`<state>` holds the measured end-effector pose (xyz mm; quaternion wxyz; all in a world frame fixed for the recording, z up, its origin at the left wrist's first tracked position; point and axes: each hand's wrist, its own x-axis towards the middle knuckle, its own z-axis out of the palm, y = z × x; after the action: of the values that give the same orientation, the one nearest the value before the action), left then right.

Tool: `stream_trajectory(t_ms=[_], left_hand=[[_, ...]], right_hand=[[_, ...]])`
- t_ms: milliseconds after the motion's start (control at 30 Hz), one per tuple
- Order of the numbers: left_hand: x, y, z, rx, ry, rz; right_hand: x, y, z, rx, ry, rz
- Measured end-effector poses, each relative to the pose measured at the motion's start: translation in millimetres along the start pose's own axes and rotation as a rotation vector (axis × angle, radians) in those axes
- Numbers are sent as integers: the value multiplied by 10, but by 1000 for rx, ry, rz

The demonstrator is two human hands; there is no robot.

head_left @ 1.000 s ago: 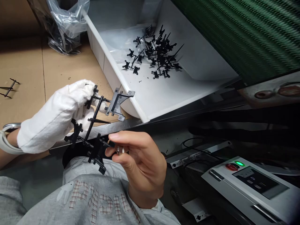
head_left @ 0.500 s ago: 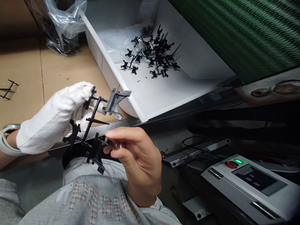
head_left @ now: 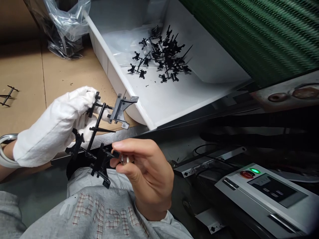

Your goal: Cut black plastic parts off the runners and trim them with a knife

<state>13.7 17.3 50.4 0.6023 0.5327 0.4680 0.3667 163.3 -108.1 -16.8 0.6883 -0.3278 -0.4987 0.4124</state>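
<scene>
My left hand (head_left: 53, 129), in a white cloth glove, is closed round the side of a black plastic sprue (head_left: 96, 124). Several flat, notched parts branch off its central runner, and a thin spike juts to the right. Bare, my right hand (head_left: 151, 176) pinches a small shiny piece (head_left: 125, 159) between thumb and fingers, right at the sprue's lower right part (head_left: 101, 162). What kind of piece it is I cannot make out. The gloved fingertips are partly hidden behind the sprue.
A white bin (head_left: 139, 109) with a pile of black sprues (head_left: 168, 56) stands beyond my hands. On the cardboard-coloured tabletop (head_left: 22, 69) lie a bare runner (head_left: 8, 96) and a clear bag (head_left: 68, 23). To the right are a green ribbed belt (head_left: 264, 36) and a control box (head_left: 256, 196).
My left hand and the sprue have shifted slightly left. The lower right part tilts a little lower, and my right hand has moved slightly down, still pinching.
</scene>
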Motion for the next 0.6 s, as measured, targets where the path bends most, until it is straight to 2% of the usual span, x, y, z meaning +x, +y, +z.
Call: stream_trajectory(t_ms=[100,300,500,600], left_hand=[[-6,-1,17,-19,13,-20],[-9,0,37,-76,-68,-63],[29,39,55,-49,-31,-86],[60,45,26,6,34,-15]], right_hand=[[13,-26,20,-7,-8,-1],[115,-61,68,-39,-6,20],[127,27,-24,-55,18,27],[34,49,-58,-66,16,19]])
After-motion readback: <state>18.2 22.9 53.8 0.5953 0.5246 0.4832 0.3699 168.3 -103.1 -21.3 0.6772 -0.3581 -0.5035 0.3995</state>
